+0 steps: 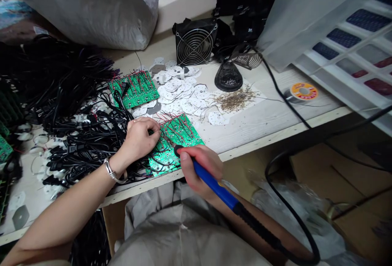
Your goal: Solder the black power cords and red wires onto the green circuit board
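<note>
My right hand is wrapped round a blue soldering iron, its tip pointing down at a green circuit board at the table's front edge. Red and black wires rise from this board. Over the board's left part, my left hand is closed with thumb and fingers pinched; whatever is between the fingertips is hidden, perhaps a thin wire. A heap of black cables lies against the left wrist. Farther back rests a second green board with red wires and a black plug on it.
White round plates lie piled mid-table. Behind them stand a fan and a dark iron stand, with brown solder scraps in front. A solder spool sits at right. The iron's cord loops beyond the table edge.
</note>
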The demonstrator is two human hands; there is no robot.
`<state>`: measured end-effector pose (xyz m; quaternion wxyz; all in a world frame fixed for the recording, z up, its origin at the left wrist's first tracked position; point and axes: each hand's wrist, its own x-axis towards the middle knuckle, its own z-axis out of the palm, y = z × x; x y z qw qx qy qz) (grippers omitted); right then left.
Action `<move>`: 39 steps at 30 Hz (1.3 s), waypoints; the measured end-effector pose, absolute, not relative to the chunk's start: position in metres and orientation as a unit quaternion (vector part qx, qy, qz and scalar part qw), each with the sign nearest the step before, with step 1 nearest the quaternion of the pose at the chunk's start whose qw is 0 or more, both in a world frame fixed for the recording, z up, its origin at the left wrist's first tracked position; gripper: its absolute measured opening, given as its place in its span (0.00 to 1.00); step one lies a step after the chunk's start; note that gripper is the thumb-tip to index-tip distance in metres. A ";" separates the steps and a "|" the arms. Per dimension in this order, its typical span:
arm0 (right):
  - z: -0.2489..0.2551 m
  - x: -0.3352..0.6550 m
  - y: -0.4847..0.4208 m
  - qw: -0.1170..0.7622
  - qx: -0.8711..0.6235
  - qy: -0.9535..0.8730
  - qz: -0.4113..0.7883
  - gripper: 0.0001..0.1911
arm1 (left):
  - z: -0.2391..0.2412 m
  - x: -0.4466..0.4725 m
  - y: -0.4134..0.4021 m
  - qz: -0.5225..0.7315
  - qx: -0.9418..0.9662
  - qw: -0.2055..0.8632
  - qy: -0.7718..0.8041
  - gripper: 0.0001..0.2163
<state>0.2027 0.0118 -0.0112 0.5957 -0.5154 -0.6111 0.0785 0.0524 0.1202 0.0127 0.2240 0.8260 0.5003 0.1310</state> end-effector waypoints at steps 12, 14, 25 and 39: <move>-0.017 0.198 0.020 0.593 -0.492 -0.637 0.028 0.06 | 0.010 0.052 0.121 0.126 0.818 0.227 0.514 0.07; -0.016 0.198 0.020 0.590 -0.485 -0.644 0.030 0.06 | 0.009 0.053 0.120 0.123 0.816 0.221 0.520 0.07; -0.016 0.199 0.022 0.587 -0.484 -0.649 0.029 0.06 | 0.014 0.054 0.122 0.107 0.818 0.232 0.516 0.07; -0.005 0.215 0.003 0.627 -0.537 -0.553 0.110 0.05 | 0.010 0.053 0.123 0.117 0.816 0.239 0.514 0.06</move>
